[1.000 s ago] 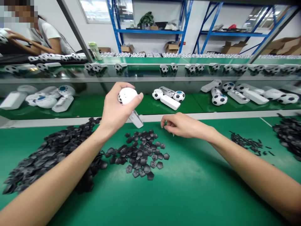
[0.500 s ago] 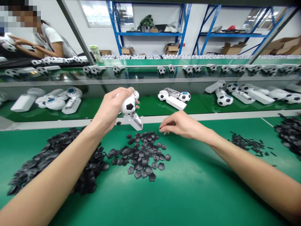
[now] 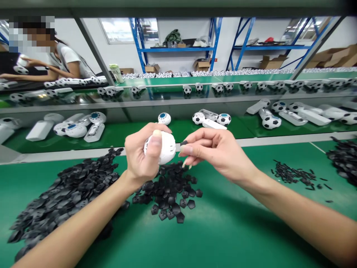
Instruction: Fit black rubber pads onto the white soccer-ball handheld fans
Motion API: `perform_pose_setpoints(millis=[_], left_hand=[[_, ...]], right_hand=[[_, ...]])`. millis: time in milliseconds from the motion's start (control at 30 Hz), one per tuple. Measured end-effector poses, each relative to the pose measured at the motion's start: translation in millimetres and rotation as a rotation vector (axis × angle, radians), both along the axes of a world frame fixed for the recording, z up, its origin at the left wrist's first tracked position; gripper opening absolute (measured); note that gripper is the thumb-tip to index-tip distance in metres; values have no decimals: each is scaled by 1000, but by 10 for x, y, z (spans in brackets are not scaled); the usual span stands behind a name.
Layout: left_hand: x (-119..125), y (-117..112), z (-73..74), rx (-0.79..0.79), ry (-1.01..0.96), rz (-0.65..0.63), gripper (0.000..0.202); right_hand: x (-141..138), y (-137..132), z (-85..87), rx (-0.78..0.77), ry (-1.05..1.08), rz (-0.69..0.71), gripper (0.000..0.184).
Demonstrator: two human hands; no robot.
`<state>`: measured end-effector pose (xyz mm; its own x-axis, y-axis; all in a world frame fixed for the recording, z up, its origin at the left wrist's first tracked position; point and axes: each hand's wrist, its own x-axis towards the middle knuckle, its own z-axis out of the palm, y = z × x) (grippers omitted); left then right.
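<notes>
My left hand (image 3: 143, 158) is wrapped around a white ball-shaped toy shell (image 3: 166, 147), held above the green mat. My right hand (image 3: 214, 152) pinches a small black pentagon piece (image 3: 183, 143) right beside the shell. Under both hands lies a small heap of black pentagon pieces (image 3: 170, 193). A much bigger pile of the same black pieces (image 3: 64, 193) spreads to the left.
On the green conveyor (image 3: 122, 136) behind lie white handles and soccer-ball toys (image 3: 212, 120). Thin black parts (image 3: 295, 174) and another black pile (image 3: 344, 158) lie at the right. A co-worker (image 3: 64, 61) sits at the far left behind a shelf of finished toys.
My left hand drew the shell nearer and turned its white side up. My right hand rose from the heap with a black piece and came next to the shell.
</notes>
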<state>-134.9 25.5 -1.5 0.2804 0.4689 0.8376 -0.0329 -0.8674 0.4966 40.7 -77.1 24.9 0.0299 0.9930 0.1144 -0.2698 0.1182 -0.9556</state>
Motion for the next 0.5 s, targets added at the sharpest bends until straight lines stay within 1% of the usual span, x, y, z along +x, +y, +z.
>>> perform_pose_setpoints(millis=[67, 133, 267, 500], left_hand=[[-1, -25, -7, 47, 3, -4, 38], [4, -32, -9, 67, 8, -8, 39], [14, -24, -16, 88, -6, -16, 37], [21, -24, -24, 135, -7, -27, 37]], right_hand=[[-15, -4, -23, -31, 37, 23, 36], [-20, -2, -41, -31, 51, 45, 36], [-21, -4, -49, -20, 55, 88, 30], [-36, -13, -43, -67, 97, 95, 31]])
